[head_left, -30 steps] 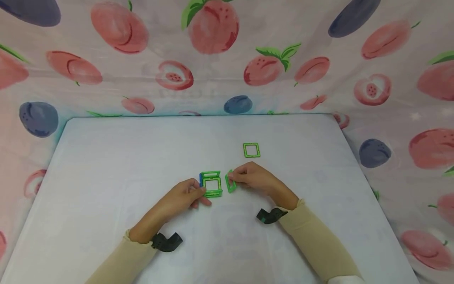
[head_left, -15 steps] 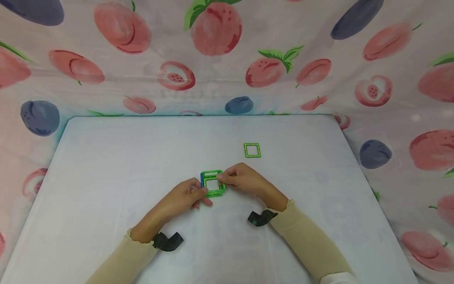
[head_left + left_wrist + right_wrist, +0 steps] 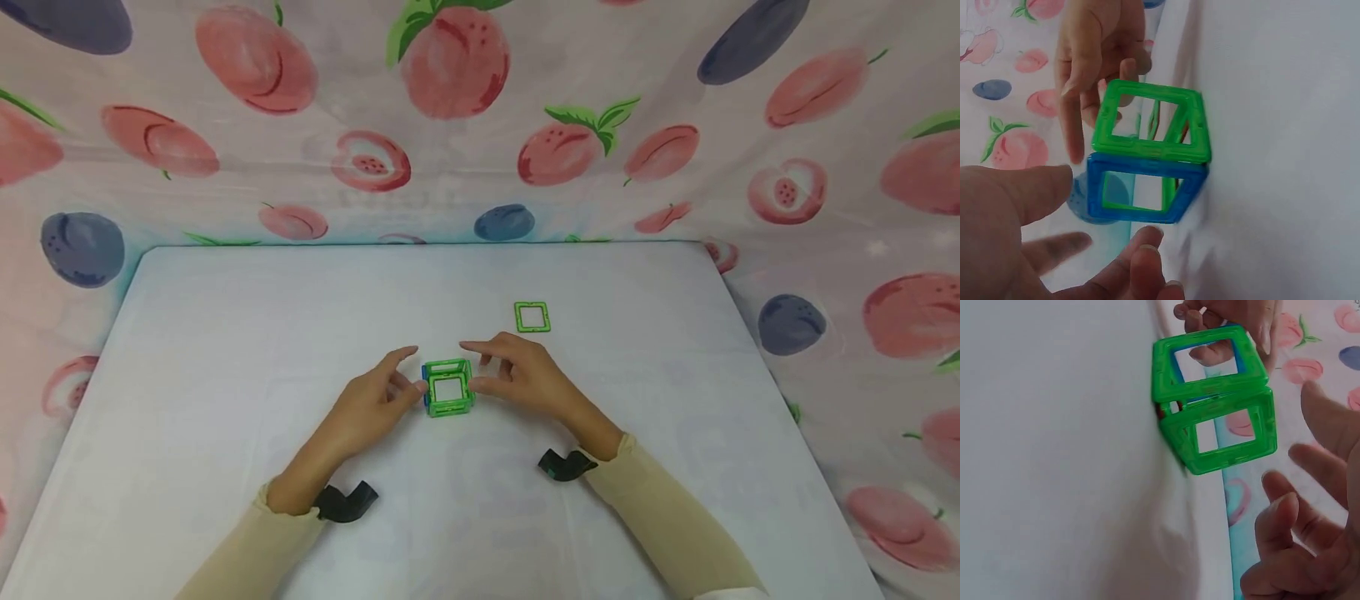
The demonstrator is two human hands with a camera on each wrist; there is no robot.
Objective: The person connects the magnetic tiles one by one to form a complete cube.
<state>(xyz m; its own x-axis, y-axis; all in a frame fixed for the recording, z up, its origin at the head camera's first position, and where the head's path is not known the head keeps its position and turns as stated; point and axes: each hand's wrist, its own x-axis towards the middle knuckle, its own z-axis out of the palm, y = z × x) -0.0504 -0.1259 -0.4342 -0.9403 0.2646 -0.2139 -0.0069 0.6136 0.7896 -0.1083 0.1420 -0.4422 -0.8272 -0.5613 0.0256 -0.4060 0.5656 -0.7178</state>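
An open-topped box of green square-frame magnetic tiles [image 3: 450, 409] stands on the white table, with a blue frame tile [image 3: 1138, 165] as its left wall. A green frame tile [image 3: 1210, 385] forms a side in the right wrist view. My left hand [image 3: 366, 412] is spread at the box's left, thumb tip close to the blue tile; in the left wrist view a gap shows between them. At the right side, my right hand [image 3: 531, 377] has its thumb near the wall and index finger stretched out above. The right wrist view shows these fingers apart from the box. Neither hand grips anything.
A loose green square frame tile [image 3: 517, 317] lies flat behind the right hand. The white tabletop [image 3: 225, 333] ends at a fruit-print cloth [image 3: 442, 150] hanging at the back and sides. Black wrist mounts [image 3: 347, 503] sit at both sleeve cuffs.
My right hand brought a green tile left against the box's right side and let it go. The left hand also released the box, and the fingers of both hands spread apart.
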